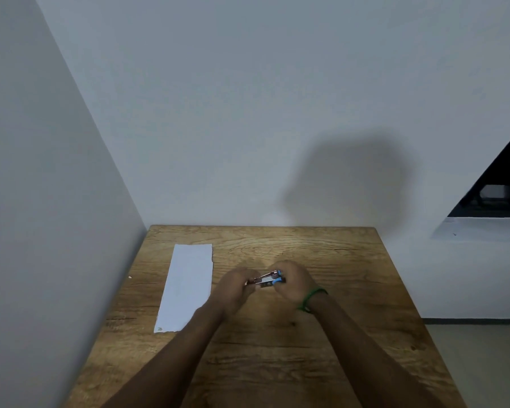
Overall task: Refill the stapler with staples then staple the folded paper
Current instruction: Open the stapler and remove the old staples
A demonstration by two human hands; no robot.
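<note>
A small blue and metal stapler [268, 280] is held above the middle of the wooden table [321, 363], between both hands. My left hand [235, 288] grips its left, metal end. My right hand [294, 282], with a green band on the wrist, grips its right, blue end. The stapler's metal parts look spread apart, but my fingers hide most of it. I cannot make out any staples. The folded white paper [187, 285] lies flat on the table to the left of my hands, apart from them.
The table stands in a corner, with a white wall close on the left [42, 201] and another behind. A dark window [501, 189] is at the far right. A tiny pale speck [129, 277] lies near the table's left edge.
</note>
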